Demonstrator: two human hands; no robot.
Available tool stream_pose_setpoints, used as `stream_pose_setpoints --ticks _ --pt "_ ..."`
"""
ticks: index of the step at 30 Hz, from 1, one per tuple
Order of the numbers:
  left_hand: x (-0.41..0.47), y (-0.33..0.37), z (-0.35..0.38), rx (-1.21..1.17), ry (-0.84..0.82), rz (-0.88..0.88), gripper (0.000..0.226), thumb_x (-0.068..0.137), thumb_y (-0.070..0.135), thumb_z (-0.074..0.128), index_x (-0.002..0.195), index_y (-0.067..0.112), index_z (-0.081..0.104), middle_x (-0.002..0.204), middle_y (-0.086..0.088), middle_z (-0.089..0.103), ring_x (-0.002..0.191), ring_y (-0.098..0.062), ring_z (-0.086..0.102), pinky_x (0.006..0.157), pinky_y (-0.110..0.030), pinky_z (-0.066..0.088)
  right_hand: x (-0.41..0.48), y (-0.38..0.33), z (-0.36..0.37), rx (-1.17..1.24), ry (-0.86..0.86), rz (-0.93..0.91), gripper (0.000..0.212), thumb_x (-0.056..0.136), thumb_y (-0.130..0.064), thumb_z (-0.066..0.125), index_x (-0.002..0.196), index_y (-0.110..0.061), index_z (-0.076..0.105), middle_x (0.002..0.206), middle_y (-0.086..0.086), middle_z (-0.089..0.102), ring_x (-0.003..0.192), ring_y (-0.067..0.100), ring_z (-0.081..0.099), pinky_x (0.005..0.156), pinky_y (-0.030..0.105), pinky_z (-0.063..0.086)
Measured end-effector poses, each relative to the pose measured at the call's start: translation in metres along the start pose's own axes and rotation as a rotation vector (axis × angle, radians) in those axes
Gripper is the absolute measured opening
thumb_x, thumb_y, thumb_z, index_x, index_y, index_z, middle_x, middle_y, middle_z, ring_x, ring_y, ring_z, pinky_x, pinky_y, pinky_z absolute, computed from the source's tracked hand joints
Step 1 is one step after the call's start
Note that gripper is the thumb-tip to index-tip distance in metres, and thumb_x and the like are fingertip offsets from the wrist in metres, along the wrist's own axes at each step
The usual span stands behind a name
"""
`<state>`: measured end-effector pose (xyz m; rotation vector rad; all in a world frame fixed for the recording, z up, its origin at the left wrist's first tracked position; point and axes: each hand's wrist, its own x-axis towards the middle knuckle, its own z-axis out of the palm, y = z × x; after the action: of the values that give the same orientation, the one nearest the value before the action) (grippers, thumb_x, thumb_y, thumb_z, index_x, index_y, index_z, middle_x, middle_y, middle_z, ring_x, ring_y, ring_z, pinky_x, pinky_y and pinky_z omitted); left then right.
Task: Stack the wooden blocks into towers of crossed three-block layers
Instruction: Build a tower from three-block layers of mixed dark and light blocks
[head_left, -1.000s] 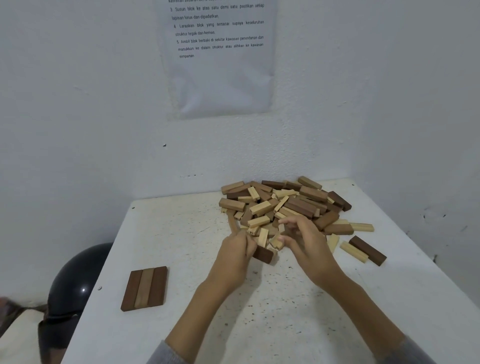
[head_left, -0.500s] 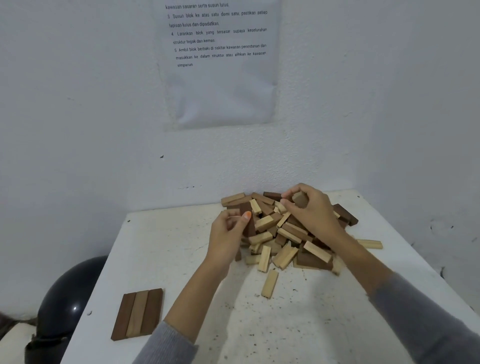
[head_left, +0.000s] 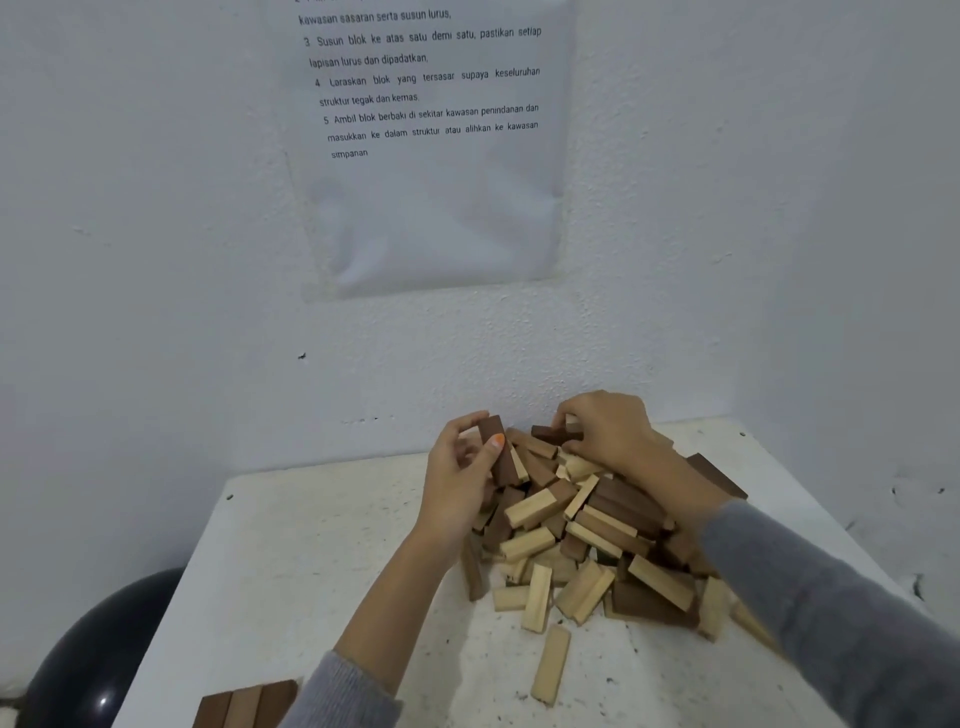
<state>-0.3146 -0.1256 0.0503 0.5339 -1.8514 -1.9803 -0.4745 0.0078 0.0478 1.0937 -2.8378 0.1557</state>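
Observation:
A heap of light and dark wooden blocks lies at the back right of the white table. My left hand is at the heap's left side and grips a dark brown block tilted upright between thumb and fingers. My right hand reaches over the far top of the heap, its fingers curled round a small brown block. A flat layer of three blocks lies at the table's near left edge, partly cut off by the frame.
One pale block lies alone in front of the heap. A dark round helmet-like object sits below the table's left edge. White walls close in behind and to the right; a printed sheet hangs on the back wall.
The view has tilted up and closer. My left hand has lifted a dark block from the heap's left side. My right hand has moved to the heap's far top.

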Motion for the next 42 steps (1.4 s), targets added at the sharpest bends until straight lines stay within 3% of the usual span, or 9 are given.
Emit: stream_pose_setpoints --ticks 5,9,16,26,31,35,39,42 --pt "0.005 -0.008 -0.002 0.024 0.003 -0.014 0.027 0.095 0.014 0.059 0.121 0.021 0.058 0.087 -0.001 0.065 0.082 -0.008 0.064 0.065 -0.019 0.05 0.008 0.003 0.005 -0.041 0.011 -0.023 0.027 0.086 -0.039 0.067 0.112 -0.031 0.063 0.115 -0.003 0.065 0.112 0.016 0.056 0.075 0.029 0.035" --pt "0.002 -0.008 0.0 0.01 -0.001 -0.032 0.027 0.095 0.012 0.058 0.121 0.02 0.058 0.089 -0.003 0.068 0.08 -0.007 0.066 0.058 -0.013 0.049 0.006 0.004 0.005 -0.086 0.002 -0.086 0.03 0.09 -0.038 0.062 0.119 -0.032 0.058 0.114 -0.003 0.066 0.111 0.016 0.056 0.073 0.028 0.034" --pt "-0.007 -0.009 0.0 0.01 -0.004 -0.046 0.03 0.094 0.011 0.059 0.124 0.018 0.056 0.107 -0.011 0.07 0.095 -0.019 0.07 0.064 -0.018 0.054 0.005 -0.001 0.0 -0.127 -0.021 -0.128 0.032 0.091 -0.034 0.061 0.122 -0.03 0.057 0.111 -0.002 0.066 0.108 0.017 0.057 0.072 0.027 0.033" --pt "-0.007 -0.013 -0.004 0.021 -0.013 -0.045 0.03 0.094 0.009 0.058 0.123 0.017 0.057 0.105 -0.012 0.071 0.093 -0.018 0.07 0.069 -0.021 0.057 0.005 0.008 -0.001 -0.032 -0.099 -0.07 0.031 0.085 -0.025 0.068 0.115 -0.031 0.061 0.116 -0.005 0.062 0.111 0.016 0.054 0.074 0.028 0.036" --pt "-0.01 -0.015 -0.003 0.051 -0.022 -0.044 0.032 0.094 0.01 0.059 0.124 0.02 0.056 0.1 -0.012 0.069 0.094 -0.019 0.07 0.081 -0.032 0.058 -0.001 0.011 -0.001 0.031 -0.012 -0.062 0.029 0.084 -0.025 0.063 0.113 -0.029 0.066 0.112 -0.004 0.065 0.105 0.016 0.057 0.073 0.028 0.042" --pt "-0.017 -0.009 -0.004 0.057 -0.008 -0.008 0.031 0.094 0.01 0.059 0.123 0.019 0.059 0.096 -0.003 0.07 0.087 -0.011 0.069 0.073 -0.024 0.056 -0.017 -0.003 -0.015 0.268 0.147 -0.029 0.023 0.081 -0.022 0.066 0.103 -0.028 0.069 0.101 -0.008 0.066 0.095 0.015 0.06 0.069 0.028 0.04" --pt "-0.033 0.005 -0.007 0.017 -0.023 0.033 0.031 0.095 0.008 0.057 0.123 0.019 0.059 0.084 0.012 0.068 0.074 0.0 0.067 0.062 -0.018 0.054 -0.049 -0.033 -0.031 0.678 0.212 0.047 0.021 0.077 -0.023 0.073 0.092 -0.035 0.065 0.091 -0.01 0.069 0.079 0.014 0.064 0.07 0.035 0.054" --pt "-0.051 0.018 -0.013 0.041 -0.06 0.094 0.033 0.096 0.006 0.054 0.124 0.022 0.057 0.089 0.004 0.067 0.074 -0.002 0.067 0.058 -0.014 0.05 -0.081 -0.057 -0.041 0.966 0.197 0.038 0.032 0.078 -0.018 0.073 0.102 -0.037 0.064 0.082 0.001 0.068 0.079 0.016 0.066 0.082 0.037 0.053"
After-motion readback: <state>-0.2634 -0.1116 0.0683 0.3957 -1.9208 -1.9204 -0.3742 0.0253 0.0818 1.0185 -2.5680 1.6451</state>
